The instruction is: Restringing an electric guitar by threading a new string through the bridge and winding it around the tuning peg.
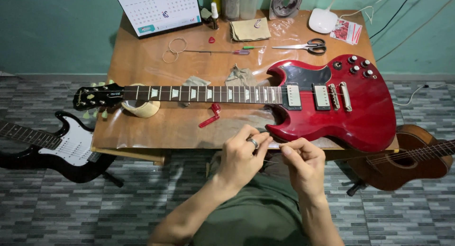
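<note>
Your left hand (242,153) and right hand (303,160) are pinching a thin string (274,145) between them, while the red guitar (332,101) on the table (142,61) is lying apparently unstrung, restringing barely begun.

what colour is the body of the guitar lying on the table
Glossy dark red guitar body, seen best in the head view.

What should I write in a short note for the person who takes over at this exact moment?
Left hand: fingers pinched on a thin guitar string, ring on one finger.
Right hand: pinches the same string, just in front of the table edge.
Red electric guitar: lies flat on the wooden table, neck to the left, headstock resting on a pale neck support. No strings show over the pickups.
Red string winder, scissors and coiled strings lie on the table.
Done: guitar appears unstrung. Left: the string in hand is not yet on the guitar.
</note>
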